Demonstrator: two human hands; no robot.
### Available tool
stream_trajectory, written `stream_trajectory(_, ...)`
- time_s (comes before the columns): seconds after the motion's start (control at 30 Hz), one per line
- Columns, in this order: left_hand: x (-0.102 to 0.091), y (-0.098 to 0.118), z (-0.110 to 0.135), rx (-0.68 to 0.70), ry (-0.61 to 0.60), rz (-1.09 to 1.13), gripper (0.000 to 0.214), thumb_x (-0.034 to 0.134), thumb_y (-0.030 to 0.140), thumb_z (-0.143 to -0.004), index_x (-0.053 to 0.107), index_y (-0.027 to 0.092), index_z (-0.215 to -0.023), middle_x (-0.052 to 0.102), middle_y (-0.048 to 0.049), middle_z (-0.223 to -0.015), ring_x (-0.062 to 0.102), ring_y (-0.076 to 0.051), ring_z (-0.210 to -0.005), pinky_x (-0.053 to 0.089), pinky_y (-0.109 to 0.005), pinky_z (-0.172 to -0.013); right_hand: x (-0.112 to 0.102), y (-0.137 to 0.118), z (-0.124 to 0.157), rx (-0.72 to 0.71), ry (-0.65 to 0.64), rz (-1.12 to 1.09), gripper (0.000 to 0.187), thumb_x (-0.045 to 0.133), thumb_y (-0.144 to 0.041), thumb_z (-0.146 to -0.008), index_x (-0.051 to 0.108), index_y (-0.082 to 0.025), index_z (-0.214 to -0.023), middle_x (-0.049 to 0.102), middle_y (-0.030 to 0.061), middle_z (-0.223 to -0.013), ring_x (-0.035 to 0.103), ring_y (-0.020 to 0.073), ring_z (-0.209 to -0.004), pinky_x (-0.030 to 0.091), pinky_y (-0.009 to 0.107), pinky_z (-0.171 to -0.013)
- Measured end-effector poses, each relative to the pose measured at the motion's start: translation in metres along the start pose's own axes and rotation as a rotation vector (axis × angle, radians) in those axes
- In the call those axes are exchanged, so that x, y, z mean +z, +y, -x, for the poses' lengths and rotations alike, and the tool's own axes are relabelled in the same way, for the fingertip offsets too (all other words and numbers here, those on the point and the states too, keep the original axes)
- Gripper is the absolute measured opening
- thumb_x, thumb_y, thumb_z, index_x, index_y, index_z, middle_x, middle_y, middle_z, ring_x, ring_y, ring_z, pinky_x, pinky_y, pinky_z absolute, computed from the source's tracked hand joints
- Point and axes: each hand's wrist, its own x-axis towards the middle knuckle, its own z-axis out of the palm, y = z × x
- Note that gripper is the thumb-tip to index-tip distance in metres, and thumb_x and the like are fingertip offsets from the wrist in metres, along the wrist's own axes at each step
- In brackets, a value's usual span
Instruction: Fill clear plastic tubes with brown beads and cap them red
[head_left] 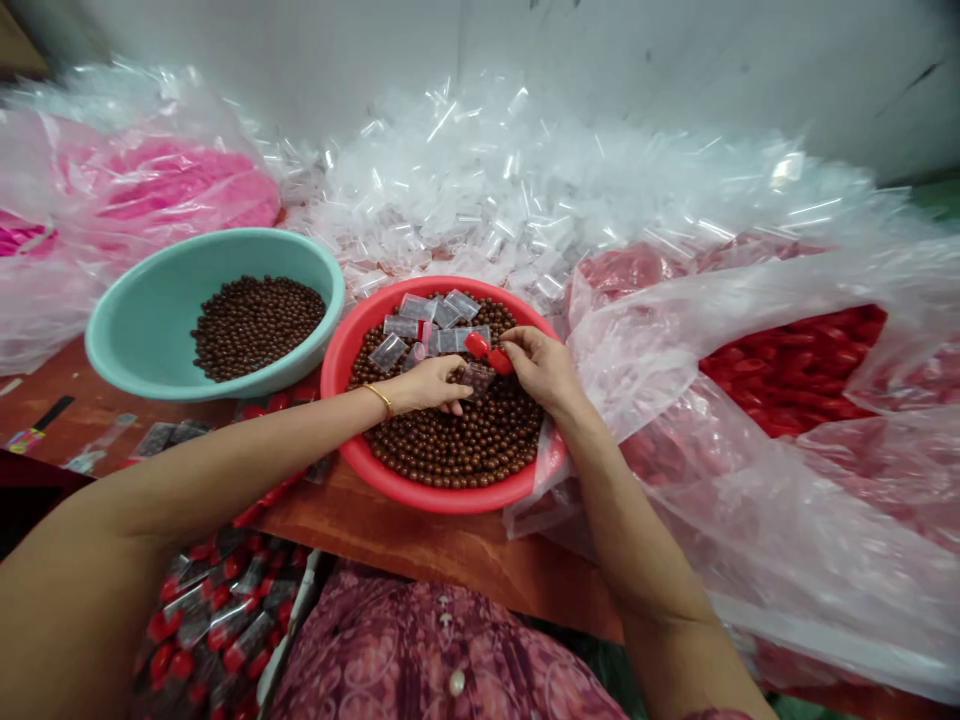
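Observation:
A red bowl [352, 350] full of small brown balls [457, 445] sits on the wooden table in front of me. Several small clear plastic bags [424, 325] lie on the balls at the bowl's far side. My left hand [427, 385] is over the bowl's middle, fingers closed on a small clear bag [478, 378] that holds some brown balls. My right hand [540, 365] meets it from the right and pinches a small red piece [499, 361] at the bag's mouth. A second red piece [476, 345] sits just beyond it.
A teal bowl [150, 320] with more brown balls stands to the left. A heap of clear bags [525, 190] is behind. A big plastic sack of red pieces [795, 370] lies to the right, pink goods in plastic [172, 185] far left. Filled packets [217, 620] lie below the table edge.

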Motion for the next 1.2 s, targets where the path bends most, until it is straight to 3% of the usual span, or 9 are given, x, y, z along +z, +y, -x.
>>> stream_trajectory(0.13, -0.006, 0.0, 0.013, 0.099, 0.036, 0.181, 0.022, 0.056, 0.018, -0.08, 0.051, 0.014, -0.101, 0.063, -0.0008, -0.092, 0.059, -0.007, -0.075, 0.045, -0.019, -0.067, -0.003, -0.011, 0.004, -0.026, -0.031, 0.117, 0.03, 0.039, -0.034, -0.089, 0.064, -0.018, -0.092, 0.07, 0.0068, -0.091, 0.063, 0.018, -0.082, 0.046, 0.03, -0.076)
stream_trajectory(0.33, -0.008, 0.0, 0.026, 0.212, 0.075, 0.446, 0.027, 0.062, 0.014, -0.075, 0.053, 0.012, -0.101, 0.065, -0.005, -0.102, 0.06, -0.011, -0.094, 0.042, -0.025, -0.089, -0.002, -0.02, 0.012, -0.164, -0.16, 0.332, 0.027, 0.05, -0.038, -0.084, 0.066, -0.016, -0.09, 0.07, 0.0095, -0.089, 0.064, 0.0219, -0.082, 0.047, 0.033, -0.074)
stream_trajectory(0.47, -0.006, 0.006, 0.037, 0.216, 0.07, 0.508, 0.031, 0.064, 0.013, -0.075, 0.054, 0.011, -0.104, 0.066, -0.0043, -0.094, 0.061, -0.009, -0.082, 0.045, -0.023, -0.078, -0.002, -0.02, 0.017, -0.257, -0.026, 0.014, 0.035, 0.042, -0.039, -0.088, 0.063, -0.016, -0.105, 0.068, 0.0101, -0.101, 0.063, 0.0202, -0.088, 0.048, 0.034, -0.08)
stream_trajectory(0.6, 0.0, 0.005, 0.053, 0.205, 0.013, 0.548, 0.031, 0.065, 0.023, -0.076, 0.056, 0.012, -0.104, 0.066, -0.0041, -0.092, 0.062, -0.009, -0.075, 0.046, -0.021, -0.07, -0.01, -0.029, 0.023, -0.281, -0.239, -0.309, 0.041, 0.043, -0.044, -0.088, 0.057, -0.02, -0.119, 0.065, 0.0072, -0.109, 0.063, 0.0183, -0.09, 0.05, 0.033, -0.077)
stream_trajectory(0.7, 0.005, -0.002, 0.062, 0.199, -0.022, 0.637, 0.038, 0.07, 0.032, -0.073, 0.056, 0.014, -0.104, 0.065, -0.005, -0.097, 0.065, -0.012, -0.077, 0.048, -0.023, -0.072, -0.017, -0.04, 0.025, -0.402, -0.341, -0.332, 0.033, 0.05, -0.042, -0.086, 0.062, -0.02, -0.109, 0.066, 0.007, -0.106, 0.062, 0.0189, -0.096, 0.048, 0.033, -0.083)
stream_trajectory(0.83, 0.011, -0.012, 0.071, 0.204, -0.024, 0.797, 0.043, 0.074, 0.036, -0.068, 0.055, 0.017, -0.102, 0.065, -0.0032, -0.092, 0.065, -0.011, -0.072, 0.05, -0.026, -0.074, -0.016, -0.052, 0.025, -0.498, -0.345, -0.306, 0.026, 0.055, -0.039, -0.085, 0.063, -0.019, -0.1, 0.067, 0.0061, -0.09, 0.061, 0.0161, -0.081, 0.048, 0.03, -0.074)
stream_trajectory(0.93, 0.014, -0.014, 0.075, 0.2, 0.03, 0.78, 0.04, 0.072, 0.036, -0.069, 0.054, 0.017, -0.099, 0.062, -0.0006, -0.084, 0.062, -0.01, -0.067, 0.048, -0.023, -0.065, -0.011, -0.059, 0.027, -0.472, -0.376, -0.319, 0.022, 0.057, -0.039, -0.083, 0.06, -0.019, -0.092, 0.063, 0.0031, -0.079, 0.057, 0.0138, -0.07, 0.046, 0.027, -0.066)
stream_trajectory(1.1, 0.019, -0.011, 0.079, 0.236, 0.11, 0.608, 0.033, 0.07, 0.038, -0.069, 0.053, 0.014, -0.084, 0.051, 0.0032, -0.073, 0.048, -0.006, -0.059, 0.04, -0.019, -0.054, -0.005, -0.063, 0.033, -0.3, -0.643, -0.487, 0.027, 0.061, -0.043, -0.079, 0.047, -0.02, -0.079, 0.055, -0.0007, -0.072, 0.054, 0.0115, -0.065, 0.044, 0.024, -0.06)
stream_trajectory(1.2, 0.019, -0.01, 0.078, 0.244, 0.105, 0.612, 0.034, 0.069, 0.04, -0.069, 0.053, 0.015, -0.084, 0.051, 0.0029, -0.074, 0.046, -0.006, -0.059, 0.04, -0.02, -0.055, -0.002, -0.06, 0.035, -0.218, -0.606, -0.508, 0.03, 0.06, -0.044, -0.08, 0.044, -0.02, -0.074, 0.049, -0.0033, -0.065, 0.049, 0.0099, -0.06, 0.042, 0.024, -0.059)
